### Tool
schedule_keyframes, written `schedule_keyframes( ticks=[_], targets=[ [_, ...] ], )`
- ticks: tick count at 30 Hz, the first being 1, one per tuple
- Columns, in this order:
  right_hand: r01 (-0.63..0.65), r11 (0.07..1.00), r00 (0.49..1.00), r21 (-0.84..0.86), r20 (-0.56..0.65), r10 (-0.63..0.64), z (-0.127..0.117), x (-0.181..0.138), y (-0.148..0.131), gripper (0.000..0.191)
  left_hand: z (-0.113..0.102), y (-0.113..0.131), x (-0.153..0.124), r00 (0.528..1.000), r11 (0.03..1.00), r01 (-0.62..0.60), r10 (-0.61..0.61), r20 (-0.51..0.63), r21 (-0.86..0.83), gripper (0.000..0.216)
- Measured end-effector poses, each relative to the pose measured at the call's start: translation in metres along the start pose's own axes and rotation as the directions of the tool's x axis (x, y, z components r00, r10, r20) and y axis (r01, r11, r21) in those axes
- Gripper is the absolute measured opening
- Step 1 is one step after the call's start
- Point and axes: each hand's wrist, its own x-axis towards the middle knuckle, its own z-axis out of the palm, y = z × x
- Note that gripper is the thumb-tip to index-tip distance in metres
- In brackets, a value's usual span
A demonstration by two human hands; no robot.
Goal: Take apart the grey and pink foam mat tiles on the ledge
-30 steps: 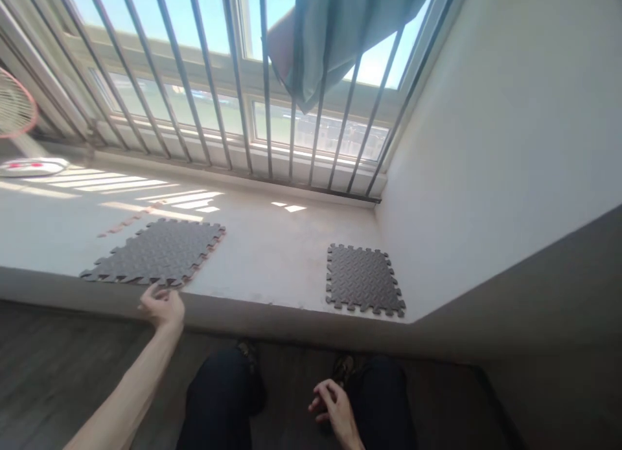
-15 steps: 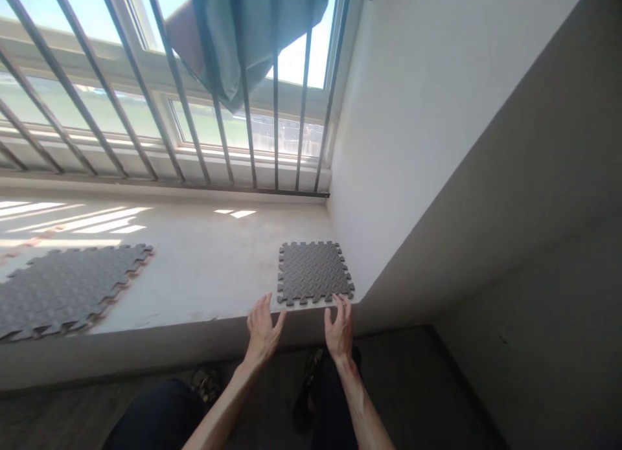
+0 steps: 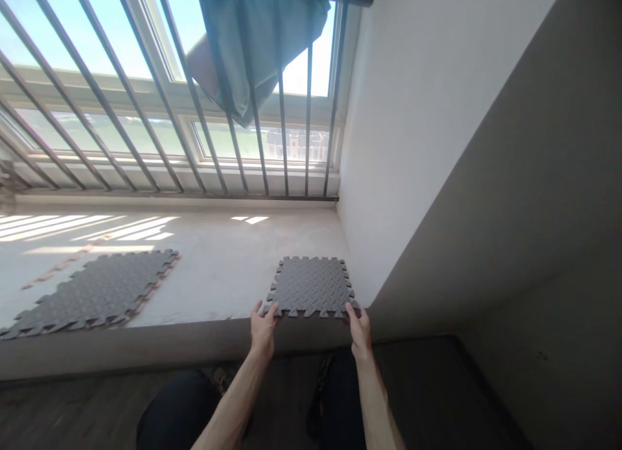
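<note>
A grey foam mat tile (image 3: 311,284) with jigsaw edges and a raised tread pattern is at the right end of the white window ledge (image 3: 214,269). My left hand (image 3: 263,327) grips its near left corner, thumb on top and fingers at the side. At the near right corner my right hand (image 3: 359,324) has hold of it, thumb on top, its other fingers partly hidden beneath. The tile's near edge appears slightly raised, reaching to the ledge's front edge; whether its far edge rests on the ledge I cannot tell.
Another grey jigsaw foam mat (image 3: 104,288) lies to the left on the ledge. Behind the ledge stand metal window bars (image 3: 204,146), with a grey-green cloth (image 3: 247,55) hanging by them. A white wall (image 3: 403,113) closes off the right side. My knees are below the ledge.
Both hands have moved from just in front of the tile onto its near corners and taken hold. Its near edge has come up a little. The view has shifted slightly left and up.
</note>
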Motion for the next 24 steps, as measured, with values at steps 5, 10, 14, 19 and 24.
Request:
schedule_keyframes(
  ticks=[5, 10, 14, 19, 24],
  targets=[
    [-0.185, 0.96, 0.977, 0.21, 0.144, 0.157, 0.015, -0.065, 0.013, 0.055, -0.036, -0.015, -0.037, 0.99, 0.941, 0.143, -0.138, 0.036, -0.308, 0.053],
    [-0.116, 0.979, 0.986, 0.166, 0.141, 0.093, 0.041, -0.13, 0.032, 0.067, -0.049, -0.04, -0.059, 0.972, 0.934, 0.226, -0.233, 0.006, -0.279, 0.062],
    [-0.062, 0.996, 0.966, 0.062, 0.253, 0.045, 0.071, -0.173, 0.035, 0.081, -0.058, -0.035, -0.043, 0.993, 0.956, 0.113, -0.116, 0.007, -0.271, 0.037],
    [-0.12, 0.991, 0.81, -0.057, 0.571, 0.131, 0.093, -0.198, 0.044, 0.083, -0.108, 0.054, 0.035, 0.981, 0.936, -0.168, 0.129, -0.144, -0.309, 0.04],
    [-0.056, 0.936, 0.793, -0.347, 0.554, 0.253, 0.065, -0.2, 0.103, 0.072, -0.209, 0.186, 0.141, 0.882, 0.912, -0.363, 0.271, -0.384, -0.19, 0.033]
  ],
)
